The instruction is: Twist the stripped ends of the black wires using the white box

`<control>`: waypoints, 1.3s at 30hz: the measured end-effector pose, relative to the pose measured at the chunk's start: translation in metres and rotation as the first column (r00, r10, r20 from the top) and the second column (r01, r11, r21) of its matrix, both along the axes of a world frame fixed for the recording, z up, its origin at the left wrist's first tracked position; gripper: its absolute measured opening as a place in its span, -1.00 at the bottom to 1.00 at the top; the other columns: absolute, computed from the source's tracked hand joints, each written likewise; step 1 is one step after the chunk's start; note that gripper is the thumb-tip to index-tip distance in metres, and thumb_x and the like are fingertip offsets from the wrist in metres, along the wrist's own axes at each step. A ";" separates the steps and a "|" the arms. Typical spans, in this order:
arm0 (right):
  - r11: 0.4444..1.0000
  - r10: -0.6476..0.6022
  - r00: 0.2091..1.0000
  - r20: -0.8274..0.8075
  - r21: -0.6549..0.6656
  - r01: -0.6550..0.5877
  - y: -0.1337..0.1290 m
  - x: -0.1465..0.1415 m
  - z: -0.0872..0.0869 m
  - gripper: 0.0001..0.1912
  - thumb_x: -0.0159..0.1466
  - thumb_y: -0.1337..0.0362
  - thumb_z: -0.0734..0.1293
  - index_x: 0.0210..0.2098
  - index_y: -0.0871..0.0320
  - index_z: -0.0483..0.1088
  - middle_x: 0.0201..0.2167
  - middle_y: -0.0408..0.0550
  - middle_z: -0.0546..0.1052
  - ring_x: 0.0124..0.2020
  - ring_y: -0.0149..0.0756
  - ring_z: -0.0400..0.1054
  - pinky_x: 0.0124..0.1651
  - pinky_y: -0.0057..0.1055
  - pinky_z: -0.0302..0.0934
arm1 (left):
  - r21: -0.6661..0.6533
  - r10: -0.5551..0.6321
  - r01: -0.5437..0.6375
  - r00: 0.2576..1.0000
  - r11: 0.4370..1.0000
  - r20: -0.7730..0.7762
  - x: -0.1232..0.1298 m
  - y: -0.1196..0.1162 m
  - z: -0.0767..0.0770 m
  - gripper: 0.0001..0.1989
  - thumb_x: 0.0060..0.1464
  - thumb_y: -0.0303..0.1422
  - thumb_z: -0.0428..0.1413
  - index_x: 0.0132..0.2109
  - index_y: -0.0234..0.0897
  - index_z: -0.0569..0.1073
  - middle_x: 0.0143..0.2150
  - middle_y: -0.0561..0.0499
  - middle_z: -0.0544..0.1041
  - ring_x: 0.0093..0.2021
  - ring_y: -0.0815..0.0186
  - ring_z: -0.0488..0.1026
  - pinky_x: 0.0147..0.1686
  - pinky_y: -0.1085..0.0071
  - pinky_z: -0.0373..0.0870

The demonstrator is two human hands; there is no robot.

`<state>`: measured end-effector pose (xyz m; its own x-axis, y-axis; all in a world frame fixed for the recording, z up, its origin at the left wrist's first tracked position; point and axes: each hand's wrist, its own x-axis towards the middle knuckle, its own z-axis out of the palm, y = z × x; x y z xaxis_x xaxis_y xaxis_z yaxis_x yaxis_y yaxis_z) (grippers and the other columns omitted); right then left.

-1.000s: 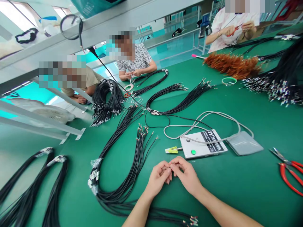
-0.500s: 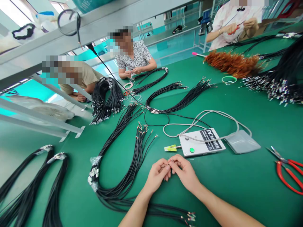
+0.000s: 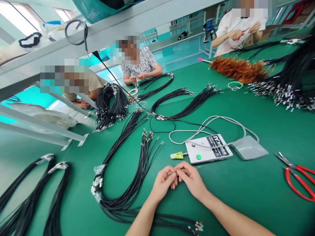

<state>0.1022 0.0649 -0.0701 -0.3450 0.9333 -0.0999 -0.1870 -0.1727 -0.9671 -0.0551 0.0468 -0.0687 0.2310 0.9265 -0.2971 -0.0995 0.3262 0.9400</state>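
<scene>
The left hand (image 3: 163, 183) and the right hand (image 3: 193, 181) meet at the fingertips above the green table (image 3: 236, 203). Fingers are curled inward and the gap between the hands is narrow; the tips obscure the contact point, so whether either hand grips a small part cannot be told. The nearest black cable bundle (image 3: 115, 200) curves to the left of the hands; its lower run passes behind the left forearm, and its stripped wire ends (image 3: 199, 225) reappear between the forearms, partly cut off by the bottom edge. The white box (image 3: 208, 152) lies just beyond the right hand, with a green button (image 3: 199, 157) and, at its left end, a yellow-green tab (image 3: 178, 155). The black label (image 3: 219, 141) on the box reads "JY", followed by Chinese characters that are too small to read reliably; the grey cable (image 3: 172, 139) crosses this face and covers part of it. Lettering on the teal container (image 3: 94, 11) is illegible, and its upper part is out of frame. The red-handled cutters (image 3: 290, 166) lie at far right, one handle reaching the frame edge. The cable bundles at lower left (image 3: 36, 193) are cropped by the frame.
</scene>
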 end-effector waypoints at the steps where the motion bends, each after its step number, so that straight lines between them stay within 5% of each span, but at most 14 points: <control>1: 1.000 0.000 1.000 -0.006 -0.004 0.000 0.000 0.000 0.000 -0.72 0.32 0.03 0.33 -0.29 0.14 0.42 -0.52 -0.20 0.43 -0.49 -0.39 0.33 -0.35 -0.41 0.22 | 0.005 -0.006 0.006 1.000 1.000 0.001 0.000 0.000 0.000 -0.58 0.14 -0.02 0.21 -0.29 -0.32 0.34 -0.53 0.08 0.44 -0.62 0.50 0.25 -0.56 0.54 0.18; 12: 0.997 0.050 0.998 -0.040 -0.062 -0.052 0.002 0.003 0.006 -0.75 0.28 0.08 0.31 -0.35 0.14 0.37 -0.60 -0.27 0.31 -0.54 -0.42 0.23 -0.39 -0.44 0.11 | 0.032 -0.035 0.036 0.999 0.999 -0.021 0.000 -0.002 -0.005 -0.56 0.16 0.02 0.17 -0.33 -0.32 0.36 -0.53 0.04 0.44 -0.61 0.50 0.24 -0.56 0.54 0.18; 21: 1.000 0.023 1.000 -0.011 0.017 -0.023 -0.003 -0.002 -0.003 -0.54 0.22 -0.15 0.38 -0.37 0.15 0.36 -0.59 -0.25 0.30 -0.55 -0.45 0.18 -0.41 -0.47 0.10 | 0.043 -0.099 0.099 0.995 0.994 -0.008 -0.005 -0.001 -0.026 -0.49 0.08 0.11 0.18 -0.37 -0.31 0.38 -0.62 0.07 0.40 -0.68 0.52 0.18 -0.62 0.56 0.07; 31: 0.997 0.059 0.994 -0.088 -0.039 -0.062 0.002 -0.001 0.002 -0.53 0.18 -0.16 0.43 -0.36 0.18 0.48 -0.55 -0.21 0.39 -0.57 -0.50 0.16 -0.42 -0.50 0.07 | 0.059 -0.049 0.044 0.994 0.997 0.095 -0.001 -0.006 -0.028 -0.53 0.15 0.08 0.14 -0.32 -0.27 0.32 -0.63 0.07 0.47 -0.77 0.55 0.14 -0.73 0.62 -0.01; 39: 0.999 -0.022 1.000 0.007 -0.050 0.022 0.000 0.000 0.004 -0.52 0.11 -0.15 0.48 -0.44 0.18 0.47 -0.48 -0.12 0.47 -0.62 -0.50 0.12 -0.49 -0.45 0.01 | 0.101 -0.019 0.004 0.988 0.995 0.151 0.006 -0.008 -0.012 -0.53 0.16 0.08 0.13 -0.28 -0.27 0.31 -0.66 0.12 0.42 -0.79 0.55 0.14 -0.77 0.63 0.03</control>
